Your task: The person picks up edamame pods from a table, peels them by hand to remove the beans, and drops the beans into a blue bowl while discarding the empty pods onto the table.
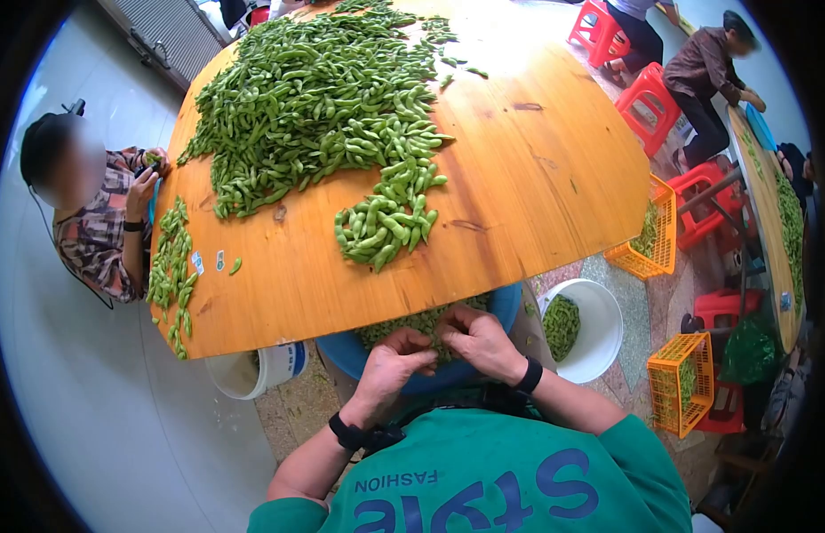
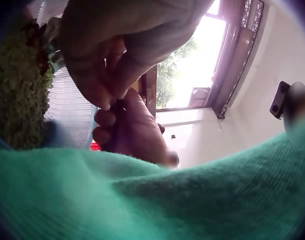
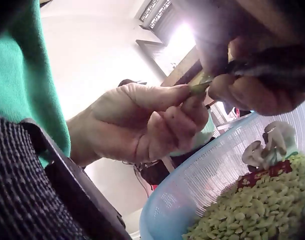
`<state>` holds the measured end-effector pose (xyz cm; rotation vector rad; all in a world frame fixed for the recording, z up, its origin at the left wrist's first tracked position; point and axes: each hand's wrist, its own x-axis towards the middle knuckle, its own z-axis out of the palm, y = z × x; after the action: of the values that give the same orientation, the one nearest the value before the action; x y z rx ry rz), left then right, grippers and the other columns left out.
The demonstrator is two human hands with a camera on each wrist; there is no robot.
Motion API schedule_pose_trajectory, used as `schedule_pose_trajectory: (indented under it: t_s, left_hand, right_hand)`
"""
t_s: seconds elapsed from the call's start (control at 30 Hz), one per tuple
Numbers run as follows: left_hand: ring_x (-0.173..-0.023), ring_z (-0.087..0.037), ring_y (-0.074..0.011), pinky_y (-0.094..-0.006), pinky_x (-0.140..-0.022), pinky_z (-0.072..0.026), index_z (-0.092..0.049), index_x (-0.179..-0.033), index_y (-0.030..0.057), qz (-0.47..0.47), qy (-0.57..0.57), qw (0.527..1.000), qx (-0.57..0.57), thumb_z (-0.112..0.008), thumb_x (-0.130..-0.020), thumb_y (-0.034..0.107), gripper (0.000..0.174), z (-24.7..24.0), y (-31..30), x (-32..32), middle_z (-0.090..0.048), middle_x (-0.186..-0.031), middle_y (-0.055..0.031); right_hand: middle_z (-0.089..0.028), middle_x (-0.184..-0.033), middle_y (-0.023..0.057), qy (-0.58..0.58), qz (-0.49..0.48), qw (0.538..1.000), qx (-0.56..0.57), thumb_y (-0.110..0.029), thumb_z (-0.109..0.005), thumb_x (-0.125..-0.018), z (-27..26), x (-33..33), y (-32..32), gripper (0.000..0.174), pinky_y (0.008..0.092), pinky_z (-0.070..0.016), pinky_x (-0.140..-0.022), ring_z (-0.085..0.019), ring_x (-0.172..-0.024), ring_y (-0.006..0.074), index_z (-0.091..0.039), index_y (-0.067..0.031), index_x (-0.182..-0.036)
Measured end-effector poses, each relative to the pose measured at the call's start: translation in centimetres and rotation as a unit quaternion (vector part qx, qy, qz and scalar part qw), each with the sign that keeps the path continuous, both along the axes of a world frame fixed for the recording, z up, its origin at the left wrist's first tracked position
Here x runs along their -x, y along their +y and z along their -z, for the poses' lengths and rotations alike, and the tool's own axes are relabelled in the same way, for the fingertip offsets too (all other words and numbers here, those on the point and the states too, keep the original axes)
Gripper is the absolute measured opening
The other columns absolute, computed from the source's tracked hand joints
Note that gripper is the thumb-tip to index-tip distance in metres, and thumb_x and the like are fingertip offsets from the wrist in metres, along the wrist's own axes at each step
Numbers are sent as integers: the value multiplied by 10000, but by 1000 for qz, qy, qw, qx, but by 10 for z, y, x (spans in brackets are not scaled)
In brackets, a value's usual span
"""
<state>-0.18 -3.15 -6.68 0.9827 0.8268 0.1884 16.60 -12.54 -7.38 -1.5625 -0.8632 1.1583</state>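
Both hands meet over a blue mesh basket (image 3: 167, 200) of shelled green beans (image 3: 242, 215), just beneath the table's near edge. In the right wrist view, my left hand (image 1: 390, 369) pinches one end of a green edamame pod (image 3: 200, 88) between thumb and forefinger. My right hand (image 1: 479, 338) has its thumb and curled fingers at the pod's other end. The left wrist view shows the fingertips of both hands close together, with the pod hidden there. A small red packet (image 3: 265, 175) and some pale mushroom-like pieces (image 3: 265, 145) lie on the beans.
A large heap of edamame pods (image 1: 314, 98) covers much of the wooden table (image 1: 537, 204), with a smaller pile (image 1: 386, 233) nearer. White buckets (image 1: 599, 324) and orange crates (image 1: 665, 391) stand on the floor. A person (image 1: 101, 204) sits at the left; others are at the right.
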Motion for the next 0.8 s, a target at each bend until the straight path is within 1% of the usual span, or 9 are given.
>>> schedule_pose_trajectory:
  t_s: [0.07, 0.17, 0.23, 0.37, 0.47, 0.53, 0.63, 0.77, 0.8]
  left_hand:
    - [-770, -655, -168, -293, -687, -571, -609, -1000, 3, -11, -1, 1000, 9, -705, -858, 18, 172, 0, 0, 0, -646, -888, -76]
    - [-770, -654, -167, -293, -687, -573, -609, -1001, 1, -33, -7, 999, 5, -698, -857, 9, 169, -1, -3, -2, -644, -889, -78]
    - [-766, -650, -159, -289, -687, -571, -612, -997, -5, -40, -3, 999, -7, -695, -855, 0, 165, -2, -3, -2, -650, -894, -79]
    - [-759, -646, -146, -275, -678, -555, -611, -988, -8, -28, 1, 999, -39, -697, -851, 2, 163, -4, -4, -4, -657, -874, -68]
    - [-747, -629, -118, -257, -668, -530, -610, -970, -7, -26, 2, 995, -99, -705, -842, 1, 160, -7, -9, -7, -654, -844, -46]
    - [-746, -614, -96, -247, -663, -513, -609, -952, -2, -29, 19, 968, -250, -707, -837, -4, 152, -9, -12, -9, -645, -819, -29]
    - [-750, -607, -87, -242, -665, -511, -610, -941, -2, 5, 28, 956, -291, -707, -836, -9, 143, -16, -8, -9, -646, -823, -24]
    - [-766, -615, -89, -243, -668, -513, -615, -944, -4, -7, 2, 975, -221, -710, -841, -1, 140, -4, -8, -6, -650, -842, -39]
    - [-771, -626, -103, -249, -674, -521, -617, -961, -4, 1, 0, 988, -157, -709, -854, 15, 143, -6, -5, -6, -656, -860, -54]
  right_hand:
    - [-650, -766, 78, -7, -4, 999, -32, -161, -620, -880, 0, 0, -1, 221, 313, -473, -603, -567, -658, 126, -642, 38, -973]
    - [-624, -721, 60, 18, -31, 999, 26, -188, -641, -858, -4, -4, 0, 253, 295, -457, -554, -543, -606, 109, -639, 31, -984]
    - [-596, -689, 40, 90, -38, 993, 69, -197, -650, -832, -8, -7, 0, 271, 271, -447, -527, -523, -583, 92, -645, 27, -984]
    - [-576, -679, 27, 109, -36, 992, 58, -188, -643, -827, -8, -8, 0, 260, 252, -434, -500, -511, -559, 81, -650, 29, -970]
    - [-574, -670, 24, 122, -43, 989, 73, -185, -647, -822, -10, -10, 3, 260, 250, -433, -495, -520, -555, 84, -648, 39, -953]
    - [-574, -667, 21, 162, -45, 981, 99, -173, -636, -816, -10, -11, 4, 247, 246, -432, -493, -529, -554, 86, -649, 42, -937]
    - [-574, -666, 22, 191, -42, 977, 88, -160, -620, -811, -10, -12, 5, 230, 243, -428, -487, -529, -548, 87, -653, 36, -925]
    - [-579, -673, 27, 163, -49, 981, 93, -157, -604, -810, -10, -11, 5, 228, 246, -431, -488, -529, -546, 89, -655, 35, -921]
    - [-582, -677, 28, 144, -41, 985, 89, -159, -599, -810, -13, -9, 5, 235, 249, -432, -490, -526, -547, 87, -651, 40, -923]
